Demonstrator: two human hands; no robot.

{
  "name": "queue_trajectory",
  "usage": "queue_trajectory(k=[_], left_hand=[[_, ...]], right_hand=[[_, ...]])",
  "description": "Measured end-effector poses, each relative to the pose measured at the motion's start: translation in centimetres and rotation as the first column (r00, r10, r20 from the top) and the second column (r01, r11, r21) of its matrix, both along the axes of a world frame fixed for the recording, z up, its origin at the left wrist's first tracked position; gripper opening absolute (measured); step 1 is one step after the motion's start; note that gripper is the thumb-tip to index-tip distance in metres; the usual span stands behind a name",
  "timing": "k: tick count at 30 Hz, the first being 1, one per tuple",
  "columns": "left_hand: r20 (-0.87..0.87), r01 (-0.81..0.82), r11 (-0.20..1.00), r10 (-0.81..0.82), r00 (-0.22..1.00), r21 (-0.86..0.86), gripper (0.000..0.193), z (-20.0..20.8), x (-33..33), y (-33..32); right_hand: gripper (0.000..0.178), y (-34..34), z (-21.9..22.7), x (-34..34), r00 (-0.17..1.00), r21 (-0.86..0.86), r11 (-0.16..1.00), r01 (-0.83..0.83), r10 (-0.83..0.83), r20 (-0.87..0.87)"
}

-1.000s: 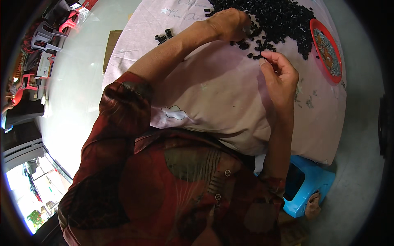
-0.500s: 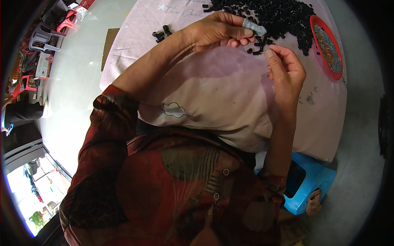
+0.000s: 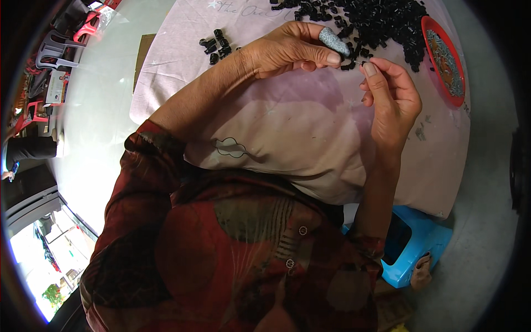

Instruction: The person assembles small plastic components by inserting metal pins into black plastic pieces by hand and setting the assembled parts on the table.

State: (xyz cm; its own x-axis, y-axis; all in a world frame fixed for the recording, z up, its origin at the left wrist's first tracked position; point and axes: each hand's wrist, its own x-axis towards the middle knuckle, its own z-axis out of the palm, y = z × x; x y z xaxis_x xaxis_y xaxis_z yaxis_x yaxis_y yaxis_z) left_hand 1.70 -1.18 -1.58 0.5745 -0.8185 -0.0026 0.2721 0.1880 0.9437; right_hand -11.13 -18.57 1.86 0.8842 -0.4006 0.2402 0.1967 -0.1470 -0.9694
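Note:
My left hand (image 3: 293,51) is closed in a pinch above the pink cloth, a grey wrap (image 3: 334,42) covering its index finger. What lies between that thumb and finger is mostly hidden. To its right, my right hand (image 3: 394,91) pinches a thin, pale metal pin (image 3: 357,62) between thumb and index finger, pointing toward the left fingertips. A small dark bit shows at the right fingertips, too small to make out. Just beyond both hands spreads a big heap of small black plastic parts (image 3: 381,27). A smaller group of black parts (image 3: 223,43) lies beside my left wrist.
A red oval dish (image 3: 461,99) of small silver metal pieces stands at the table's right. Loose metal pieces (image 3: 420,133) lie nearer on the pink tablecloth (image 3: 276,149). A blue plastic stool (image 3: 440,243) stands below right; grey chairs (image 3: 52,51) and another person (image 3: 33,148) are far left.
My hands have come closer together, the left thumb now lower and nearer the right fingertips. A dark bit now shows at the right fingertips. The view has shifted slightly.

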Motion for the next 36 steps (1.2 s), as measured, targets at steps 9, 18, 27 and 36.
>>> queue_trajectory(k=[9,18,27,36], left_hand=[[0.090,0.000,1.000,-0.003,0.996,0.030,0.018,0.6,-0.6,0.1],[0.134,-0.004,1.000,0.001,0.991,0.023,0.015,0.4,-0.4,0.2],[0.177,-0.011,0.999,0.004,0.984,0.035,0.016,0.5,-0.5,0.2],[0.229,-0.053,0.998,0.041,0.972,0.045,0.021,-0.8,0.5,-0.3]], right_hand=[[0.016,0.3,-0.6,0.0,0.997,-0.103,0.994,-0.035,0.041,0.058],[0.015,1.0,-0.1,-0.3,0.998,-0.036,0.997,-0.069,0.069,-0.013],[0.014,1.2,-0.4,-0.3,0.996,-0.078,0.994,-0.082,0.085,0.025],[0.020,1.1,0.3,-0.1,0.969,0.092,0.981,-0.169,0.182,-0.166]])
